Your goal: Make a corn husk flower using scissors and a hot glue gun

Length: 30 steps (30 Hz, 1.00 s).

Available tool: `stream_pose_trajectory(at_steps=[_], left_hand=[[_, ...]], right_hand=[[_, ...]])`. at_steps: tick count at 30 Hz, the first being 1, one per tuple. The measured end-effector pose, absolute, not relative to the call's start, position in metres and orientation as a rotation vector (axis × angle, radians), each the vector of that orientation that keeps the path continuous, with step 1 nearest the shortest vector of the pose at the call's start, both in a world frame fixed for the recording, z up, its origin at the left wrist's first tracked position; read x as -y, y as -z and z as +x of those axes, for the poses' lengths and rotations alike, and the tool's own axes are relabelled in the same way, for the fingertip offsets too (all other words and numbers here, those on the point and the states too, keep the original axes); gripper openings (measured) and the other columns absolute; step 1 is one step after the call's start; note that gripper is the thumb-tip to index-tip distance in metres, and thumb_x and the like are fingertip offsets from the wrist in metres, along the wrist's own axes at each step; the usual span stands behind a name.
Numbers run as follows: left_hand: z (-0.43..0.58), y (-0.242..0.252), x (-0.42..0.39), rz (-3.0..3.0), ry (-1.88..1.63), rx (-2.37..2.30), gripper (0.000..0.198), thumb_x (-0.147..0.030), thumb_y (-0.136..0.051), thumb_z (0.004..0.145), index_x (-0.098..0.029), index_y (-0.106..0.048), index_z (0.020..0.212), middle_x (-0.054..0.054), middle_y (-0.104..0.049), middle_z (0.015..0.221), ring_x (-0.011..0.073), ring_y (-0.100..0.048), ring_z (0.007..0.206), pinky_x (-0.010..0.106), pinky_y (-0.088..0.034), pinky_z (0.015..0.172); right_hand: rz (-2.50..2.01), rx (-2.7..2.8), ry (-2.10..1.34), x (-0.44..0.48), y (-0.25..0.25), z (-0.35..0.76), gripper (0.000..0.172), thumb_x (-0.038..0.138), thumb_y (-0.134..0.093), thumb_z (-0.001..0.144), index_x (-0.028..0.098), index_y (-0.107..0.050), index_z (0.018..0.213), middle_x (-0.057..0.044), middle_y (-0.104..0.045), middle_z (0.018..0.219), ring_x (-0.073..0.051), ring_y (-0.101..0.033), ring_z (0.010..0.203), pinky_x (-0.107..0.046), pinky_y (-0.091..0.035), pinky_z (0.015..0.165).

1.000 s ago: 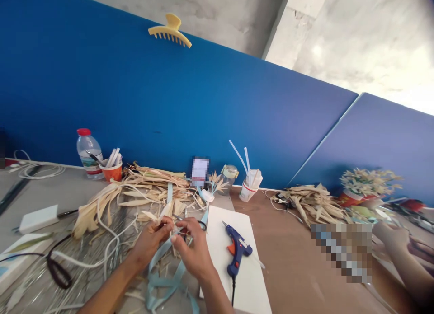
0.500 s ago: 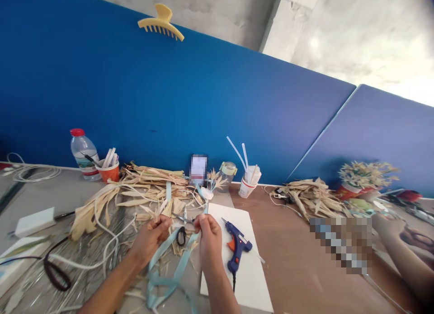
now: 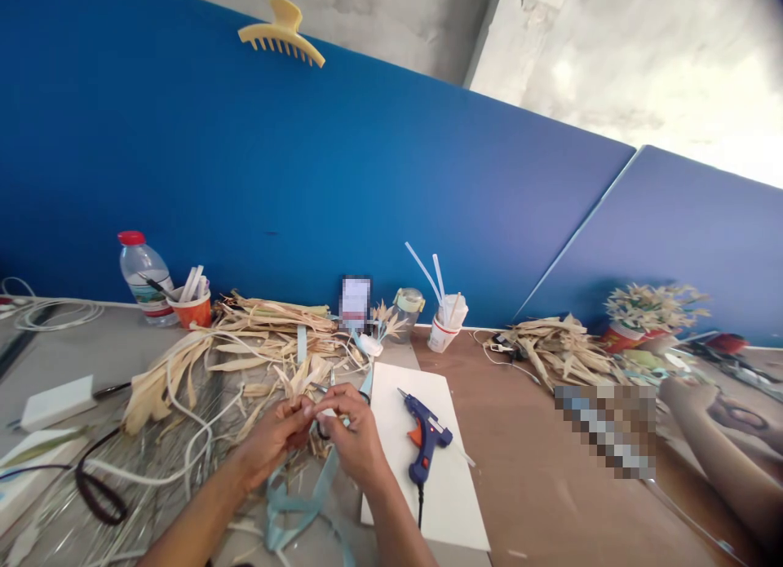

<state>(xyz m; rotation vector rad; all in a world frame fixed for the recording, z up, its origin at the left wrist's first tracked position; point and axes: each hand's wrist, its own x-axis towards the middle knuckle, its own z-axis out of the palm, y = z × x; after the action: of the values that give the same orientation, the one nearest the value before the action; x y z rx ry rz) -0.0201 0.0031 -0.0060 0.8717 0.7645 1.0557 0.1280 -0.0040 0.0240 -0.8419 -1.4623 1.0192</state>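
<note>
My left hand (image 3: 282,432) is closed in a pinch, its fingertips meeting those of my right hand (image 3: 353,435) above the cluttered table. The right hand's fingers are also pinched; whatever lies between them is too small to make out. Just behind the fingertips are pale dried husk strips (image 3: 303,377) and scissors, mostly hidden by the hands. A light-blue ribbon (image 3: 285,510) lies looped on the table below both hands. Right of my right hand, a blue glue gun (image 3: 425,436) rests on a white board (image 3: 453,502).
Dried husks (image 3: 275,318) pile up behind the hands, with white cables (image 3: 201,424) on the left. A bottle (image 3: 147,281), an orange cup (image 3: 192,310) and a white cup (image 3: 444,334) stand by the blue partition (image 3: 367,159). Another person's arm (image 3: 710,436) is at far right.
My hands have come together, the right one moving left until the fingertips meet. The scissors are now more covered by the hands. The view has shifted slightly.
</note>
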Motion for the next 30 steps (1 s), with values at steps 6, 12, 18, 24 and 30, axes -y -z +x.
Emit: stream_pose_trajectory(at_steps=[6, 12, 18, 24, 30], left_hand=[[-0.02, -0.004, 0.0, 0.82, -1.131, -0.643, 0.03, -0.046, -0.059, 0.081, -0.017, -0.058, 0.091, -0.005, -0.046, 0.065, 0.0028, -0.026, 0.044, 0.018, -0.023, 0.046], [-0.02, -0.002, -0.003, 0.789, -1.261, -0.66, 0.019, -0.028, -0.069, 0.076, -0.017, -0.054, 0.072, -0.004, -0.05, 0.063, 0.0032, -0.036, 0.047, 0.017, -0.032, 0.051], [-0.018, 0.001, -0.001, 0.844, -1.192, -0.733, 0.019, -0.028, -0.074, 0.07, -0.016, -0.06, 0.07, 0.0, -0.058, 0.066, 0.0097, -0.049, 0.062, 0.022, -0.04, 0.063], [-0.016, -0.001, 0.002, 0.827, -1.162, -0.735, 0.019, -0.026, -0.078, 0.066, -0.015, -0.063, 0.072, -0.001, -0.058, 0.068, 0.0087, -0.048, 0.062, 0.02, -0.04, 0.062], [-0.02, 0.002, 0.004, 0.811, -1.075, -0.68, 0.016, -0.021, -0.077, 0.067, -0.015, -0.064, 0.073, -0.001, -0.057, 0.065, 0.009, -0.047, 0.061, 0.02, -0.038, 0.059]], right_hand=[[-0.918, 1.05, -1.118, -0.006, -0.02, 0.133, 0.012, 0.021, -0.06, 0.071, 0.018, -0.071, 0.07, -0.001, -0.06, 0.07, -0.013, -0.052, 0.064, -0.025, -0.041, 0.062], [-0.948, 0.807, -1.258, -0.012, -0.018, 0.137, 0.015, 0.028, -0.063, 0.068, 0.015, -0.067, 0.07, 0.003, -0.056, 0.056, -0.007, -0.038, 0.044, -0.021, -0.028, 0.046], [-1.022, 0.868, -1.246, -0.008, -0.022, 0.133, 0.014, 0.028, -0.061, 0.065, 0.015, -0.065, 0.066, 0.005, -0.051, 0.049, -0.007, -0.036, 0.042, -0.021, -0.028, 0.043], [-1.032, 0.921, -1.236, -0.005, -0.023, 0.128, 0.014, 0.028, -0.06, 0.065, 0.016, -0.067, 0.066, 0.005, -0.05, 0.05, -0.008, -0.036, 0.045, -0.021, -0.029, 0.045], [-0.973, 0.874, -1.305, -0.001, -0.027, 0.127, 0.012, 0.027, -0.062, 0.065, 0.016, -0.068, 0.068, 0.005, -0.05, 0.05, -0.008, -0.037, 0.045, -0.02, -0.03, 0.046]])
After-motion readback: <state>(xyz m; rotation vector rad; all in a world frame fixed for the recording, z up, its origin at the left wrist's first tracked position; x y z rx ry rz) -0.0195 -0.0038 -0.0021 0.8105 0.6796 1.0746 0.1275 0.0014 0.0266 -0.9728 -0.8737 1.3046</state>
